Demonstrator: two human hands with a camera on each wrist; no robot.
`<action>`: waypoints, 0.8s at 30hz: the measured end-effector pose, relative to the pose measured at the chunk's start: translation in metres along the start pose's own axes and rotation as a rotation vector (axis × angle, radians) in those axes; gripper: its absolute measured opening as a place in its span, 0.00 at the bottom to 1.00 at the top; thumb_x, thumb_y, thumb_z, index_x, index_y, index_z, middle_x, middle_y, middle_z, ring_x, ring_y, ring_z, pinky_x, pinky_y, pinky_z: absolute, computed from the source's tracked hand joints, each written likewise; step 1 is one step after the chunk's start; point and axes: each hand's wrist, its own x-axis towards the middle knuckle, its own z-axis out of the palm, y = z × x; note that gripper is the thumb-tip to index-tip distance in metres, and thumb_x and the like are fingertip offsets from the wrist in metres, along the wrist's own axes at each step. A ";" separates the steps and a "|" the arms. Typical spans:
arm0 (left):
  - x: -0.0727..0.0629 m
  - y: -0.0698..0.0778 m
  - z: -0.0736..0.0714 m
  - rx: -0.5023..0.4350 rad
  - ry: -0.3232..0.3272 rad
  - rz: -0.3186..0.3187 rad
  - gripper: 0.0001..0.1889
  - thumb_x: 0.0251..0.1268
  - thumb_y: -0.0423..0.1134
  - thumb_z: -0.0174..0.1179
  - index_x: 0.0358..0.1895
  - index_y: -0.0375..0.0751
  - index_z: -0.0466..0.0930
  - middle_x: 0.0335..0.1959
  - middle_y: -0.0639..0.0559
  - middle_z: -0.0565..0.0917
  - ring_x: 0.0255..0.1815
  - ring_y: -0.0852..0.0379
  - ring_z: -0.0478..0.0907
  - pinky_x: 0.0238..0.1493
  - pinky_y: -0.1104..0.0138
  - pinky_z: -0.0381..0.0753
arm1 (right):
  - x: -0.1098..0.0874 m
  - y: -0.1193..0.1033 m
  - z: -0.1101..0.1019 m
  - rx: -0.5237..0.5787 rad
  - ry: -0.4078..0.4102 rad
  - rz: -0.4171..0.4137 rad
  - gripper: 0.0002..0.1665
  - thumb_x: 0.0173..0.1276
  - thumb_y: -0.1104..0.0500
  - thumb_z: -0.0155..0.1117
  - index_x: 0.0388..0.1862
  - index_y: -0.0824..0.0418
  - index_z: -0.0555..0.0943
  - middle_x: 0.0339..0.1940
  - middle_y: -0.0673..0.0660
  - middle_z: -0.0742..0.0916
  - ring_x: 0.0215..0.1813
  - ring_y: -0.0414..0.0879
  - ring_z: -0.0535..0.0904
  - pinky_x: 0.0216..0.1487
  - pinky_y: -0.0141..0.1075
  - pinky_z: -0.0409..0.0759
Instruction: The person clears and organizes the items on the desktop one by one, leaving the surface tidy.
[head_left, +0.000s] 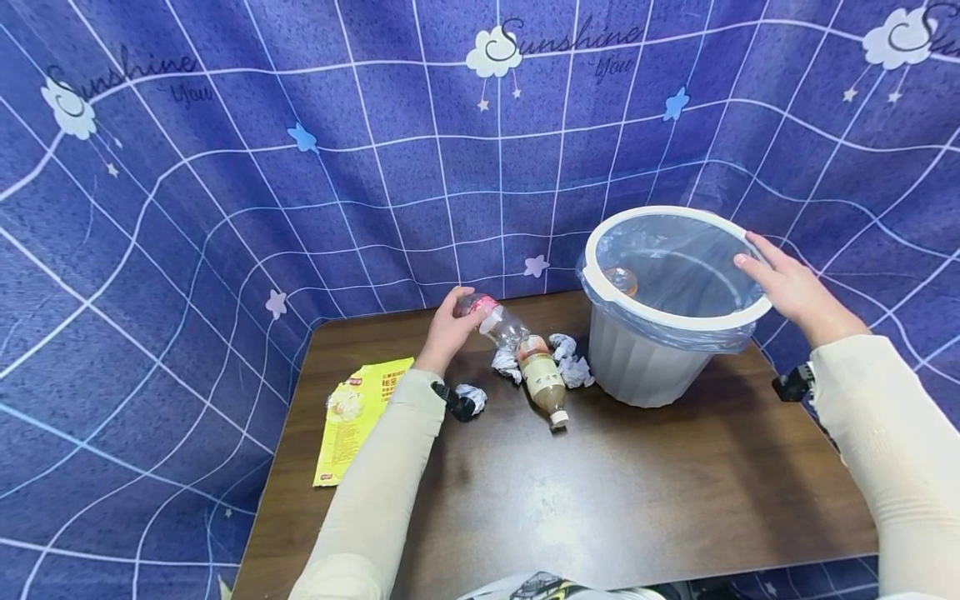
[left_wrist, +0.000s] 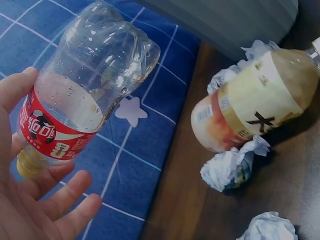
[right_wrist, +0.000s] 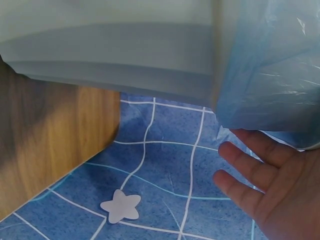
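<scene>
My left hand (head_left: 447, 332) holds a clear plastic bottle (left_wrist: 82, 75) around its red label. Its yellow cap (left_wrist: 30, 164) points down toward the palm, and the bottle's base tilts up and away. Below it on the table lies a second bottle (head_left: 543, 377) with a cream label, brownish contents and a white cap. At the right, my right hand (head_left: 804, 292) holds the white rim of a grey trash bin (head_left: 648, 358), thumb over the inner side, other fingers (right_wrist: 245, 165) along the outside. A translucent blue bag (right_wrist: 275, 75) lines the bin; a bottle (head_left: 621, 282) shows inside.
Crumpled paper balls (head_left: 573, 372) lie around the cream-labelled bottle, and another paper ball (head_left: 471, 397) is by my left wrist. A flat yellow packet (head_left: 356, 421) is at the left of the brown table (head_left: 637, 500). A blue patterned curtain (head_left: 375, 183) hangs behind.
</scene>
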 end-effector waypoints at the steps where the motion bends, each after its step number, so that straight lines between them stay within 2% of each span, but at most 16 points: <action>1: 0.000 0.002 0.000 -0.003 0.000 0.006 0.27 0.62 0.42 0.70 0.64 0.45 0.76 0.64 0.45 0.76 0.50 0.53 0.74 0.46 0.65 0.75 | 0.000 0.000 0.000 0.000 0.000 -0.001 0.45 0.79 0.34 0.37 0.84 0.54 0.41 0.78 0.77 0.52 0.75 0.81 0.45 0.71 0.72 0.45; 5: 0.002 0.010 0.000 0.006 0.003 0.023 0.27 0.62 0.43 0.70 0.65 0.45 0.76 0.59 0.43 0.78 0.49 0.52 0.74 0.44 0.65 0.75 | 0.000 0.001 0.000 0.010 0.001 -0.003 0.45 0.79 0.34 0.37 0.84 0.54 0.41 0.78 0.77 0.52 0.75 0.81 0.45 0.71 0.72 0.45; 10: 0.004 0.026 -0.002 0.020 0.001 0.041 0.27 0.62 0.45 0.70 0.64 0.46 0.76 0.58 0.44 0.78 0.50 0.50 0.74 0.46 0.61 0.76 | 0.000 0.001 0.001 0.014 0.003 0.001 0.45 0.79 0.33 0.37 0.84 0.53 0.42 0.78 0.78 0.52 0.75 0.81 0.45 0.71 0.72 0.45; 13: 0.005 0.037 -0.003 0.037 -0.002 0.038 0.28 0.62 0.47 0.70 0.65 0.48 0.75 0.62 0.46 0.76 0.53 0.52 0.72 0.48 0.61 0.75 | 0.000 0.001 0.001 0.015 0.003 0.000 0.45 0.79 0.33 0.37 0.84 0.53 0.42 0.78 0.78 0.52 0.75 0.81 0.45 0.71 0.72 0.45; 15: 0.006 0.045 -0.003 0.032 -0.003 0.032 0.28 0.63 0.48 0.70 0.65 0.49 0.75 0.62 0.45 0.75 0.52 0.53 0.71 0.46 0.62 0.75 | 0.000 0.002 0.001 0.016 0.004 0.001 0.45 0.79 0.33 0.37 0.84 0.53 0.42 0.78 0.78 0.52 0.75 0.82 0.45 0.71 0.72 0.45; 20: 0.012 0.060 -0.003 -0.019 -0.021 0.008 0.29 0.63 0.49 0.70 0.67 0.50 0.73 0.56 0.43 0.74 0.40 0.52 0.73 0.30 0.66 0.75 | 0.000 0.004 0.001 0.016 0.001 0.002 0.45 0.79 0.33 0.37 0.84 0.53 0.42 0.78 0.78 0.52 0.75 0.82 0.45 0.71 0.72 0.46; 24: 0.016 0.071 -0.003 -0.044 -0.032 0.003 0.30 0.63 0.50 0.70 0.67 0.52 0.73 0.55 0.44 0.73 0.38 0.51 0.75 0.31 0.60 0.79 | 0.001 0.004 0.000 0.016 -0.003 0.002 0.45 0.79 0.33 0.37 0.84 0.53 0.41 0.78 0.78 0.51 0.75 0.82 0.45 0.71 0.72 0.45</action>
